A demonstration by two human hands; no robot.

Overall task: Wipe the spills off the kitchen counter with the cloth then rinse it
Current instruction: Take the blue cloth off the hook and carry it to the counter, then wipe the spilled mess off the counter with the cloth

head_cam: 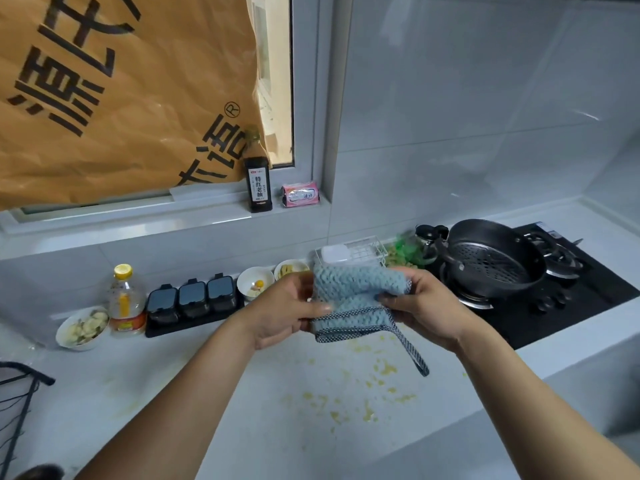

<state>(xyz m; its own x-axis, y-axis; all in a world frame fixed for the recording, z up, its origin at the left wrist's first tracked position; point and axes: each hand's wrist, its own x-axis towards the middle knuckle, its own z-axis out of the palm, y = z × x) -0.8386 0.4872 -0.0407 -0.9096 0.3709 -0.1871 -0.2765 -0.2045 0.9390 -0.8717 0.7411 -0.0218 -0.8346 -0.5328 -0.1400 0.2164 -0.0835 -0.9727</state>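
A light blue textured cloth [353,296] with dark checked trim and a hanging loop is held folded in the air above the white counter [242,393]. My left hand [287,311] grips its left side and my right hand [424,306] grips its right side. Yellowish spills [363,393] are scattered over the counter below the cloth, in front of me.
Along the back wall stand a bowl of sliced food [83,327], an oil bottle [125,299], a black tray of three spice jars [194,301], two small bowls [256,282] and a white wire rack [353,252]. A black pan [495,258] sits on the stove [561,299] at right.
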